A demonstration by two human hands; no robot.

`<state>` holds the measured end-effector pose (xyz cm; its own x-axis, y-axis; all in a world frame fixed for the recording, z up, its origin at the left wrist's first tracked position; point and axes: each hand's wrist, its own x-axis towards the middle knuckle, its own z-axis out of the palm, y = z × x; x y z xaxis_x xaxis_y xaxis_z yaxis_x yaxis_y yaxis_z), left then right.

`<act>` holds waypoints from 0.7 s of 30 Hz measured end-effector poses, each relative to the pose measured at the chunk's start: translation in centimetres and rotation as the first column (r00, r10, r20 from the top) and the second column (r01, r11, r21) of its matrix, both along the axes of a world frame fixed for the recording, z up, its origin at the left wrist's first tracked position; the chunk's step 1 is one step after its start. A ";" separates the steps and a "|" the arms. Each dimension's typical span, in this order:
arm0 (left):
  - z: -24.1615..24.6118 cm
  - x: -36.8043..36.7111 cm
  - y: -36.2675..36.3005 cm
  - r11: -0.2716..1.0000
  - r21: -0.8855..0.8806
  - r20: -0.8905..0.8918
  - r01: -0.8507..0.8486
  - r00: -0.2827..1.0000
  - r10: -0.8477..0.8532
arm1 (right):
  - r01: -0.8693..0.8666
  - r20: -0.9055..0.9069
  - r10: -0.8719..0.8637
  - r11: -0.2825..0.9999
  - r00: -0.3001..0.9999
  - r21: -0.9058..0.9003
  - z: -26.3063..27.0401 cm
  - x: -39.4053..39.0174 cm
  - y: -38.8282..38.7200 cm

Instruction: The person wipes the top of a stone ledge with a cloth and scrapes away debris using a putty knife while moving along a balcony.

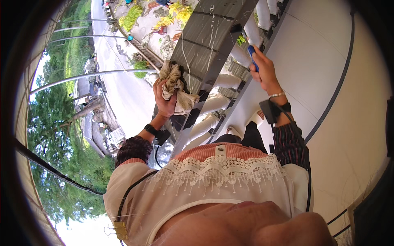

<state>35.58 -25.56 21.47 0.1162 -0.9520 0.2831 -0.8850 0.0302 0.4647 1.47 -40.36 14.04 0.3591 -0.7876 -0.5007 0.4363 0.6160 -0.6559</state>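
Observation:
My left hand (166,100) grips a crumpled beige cloth (173,80) against the outer side of a dark, veined stone handrail (201,46). White streaks run along the rail's top. A blue-handled tool (253,57) is in my right hand (265,72), on the inner side of the rail beside the white balusters (229,81). The tool's far end reaches towards the rail's inner face; its exact shape is hard to make out.
Pale floor tiles (307,61) with a dark curved strip (335,89) lie to my right. Beyond the rail, far below, are a road (107,61), yellow plant heaps (181,12) and a red stool (159,29). Metal bars (92,75) extend outward at the left. Black cables run along both my arms.

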 end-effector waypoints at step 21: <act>0.5 -0.3 0.4 0.998 0.016 0.010 -0.060 0.998 0.060 | -0.016 -0.040 0.011 0.991 0.999 -0.129 1.3 2.2 4.5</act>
